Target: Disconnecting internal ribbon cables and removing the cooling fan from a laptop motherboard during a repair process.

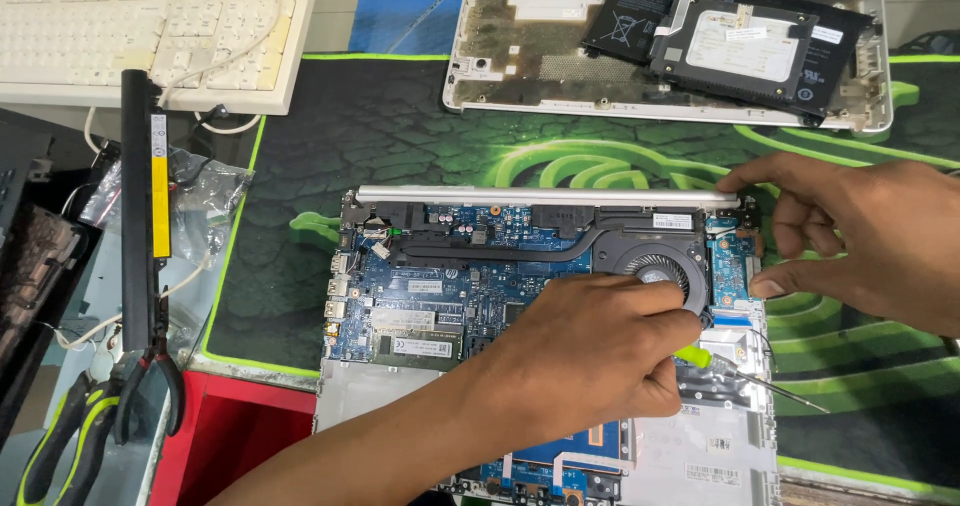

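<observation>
bench: black-green mat (pixel 400 126) | white keyboard (pixel 150 26) top left | red surface (pixel 235 426) below | light: even

I see the opened laptop (pixel 520 296) lying on the mat (pixel 330 166), which covers the counter (pixel 330 11). Behind it rests a second laptop shell (pixel 520 56) with a battery (pixel 720 36) in it. A keyboard (pixel 150 31) sits behind and left; pliers (pixel 100 416) lie left of the laptop.
</observation>
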